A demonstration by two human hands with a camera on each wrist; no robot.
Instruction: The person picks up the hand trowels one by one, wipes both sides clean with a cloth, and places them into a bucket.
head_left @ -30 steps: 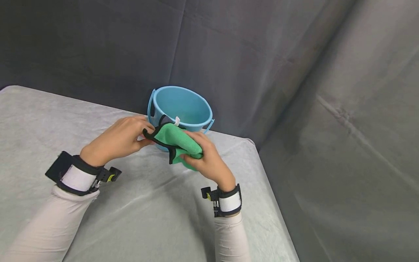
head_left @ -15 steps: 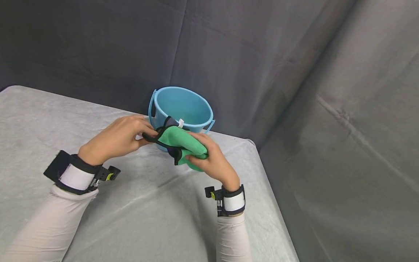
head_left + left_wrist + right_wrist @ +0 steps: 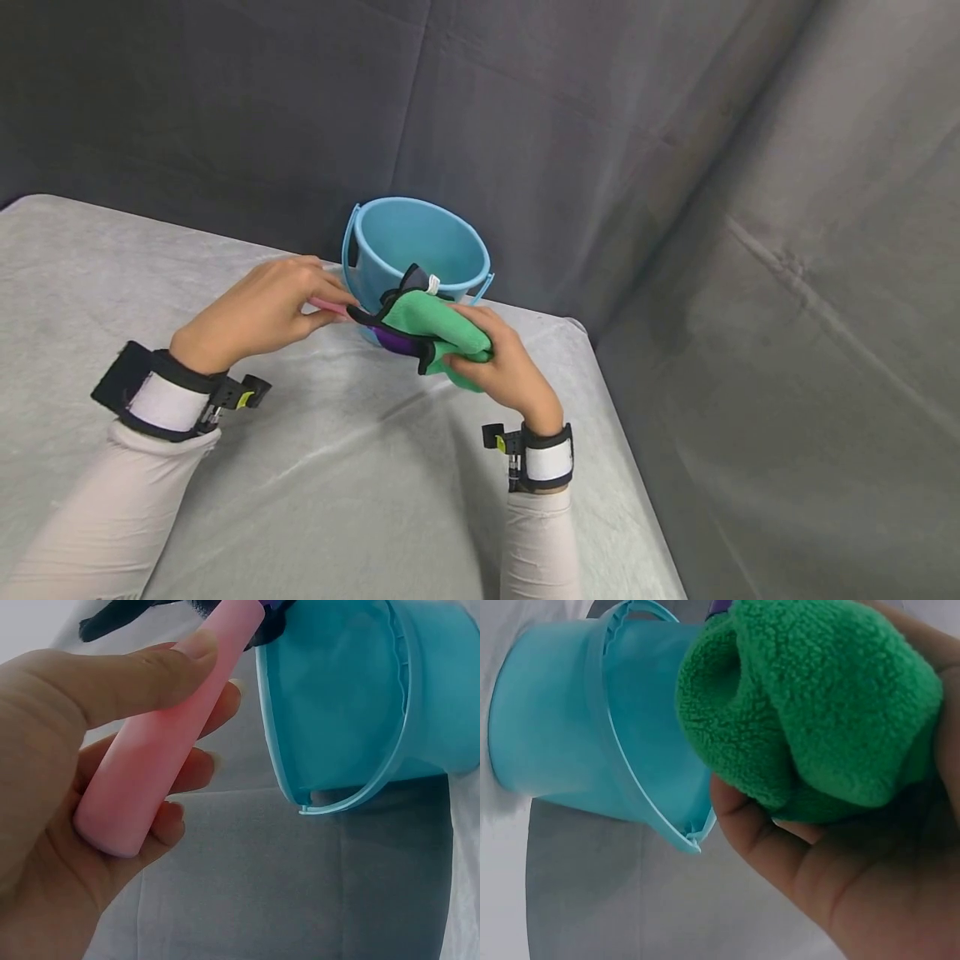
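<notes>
1. Dark grey curtain (image 3: 600, 125) hangs as backdrop on two sides; a desk (image 3: 337, 500) covered in pale grey cloth sits in front of it.
2. Light blue plastic bucket (image 3: 416, 242) stands upright near the far edge of the desk, handle folded down along the rim. Its inside, as far as visible, shows only blue wall.
3. Left hand (image 3: 262, 312): fingers curled round a pink cylindrical handle (image 3: 169, 742), thumb laid along the top, remaining fingers wrapped beneath. The handle's far end runs into the cloth bundle; what sits at that end is hidden.
4. Right hand (image 3: 498, 367): fingers and thumb closed round a bunched green microfibre cloth (image 3: 438, 325) with black edging and a small white tag. The right wrist view shows the cloth balled in the palm.
5. A strip of purple (image 3: 393, 340) shows under the cloth's black hem; cannot tell what it belongs to.
6. Cloth and handle are held above the desk, just in front of the bucket's near rim, between the two hands. Contact with the bucket cannot be judged.
7. Both forearms wear white sleeves and black-and-white wrist straps.
</notes>
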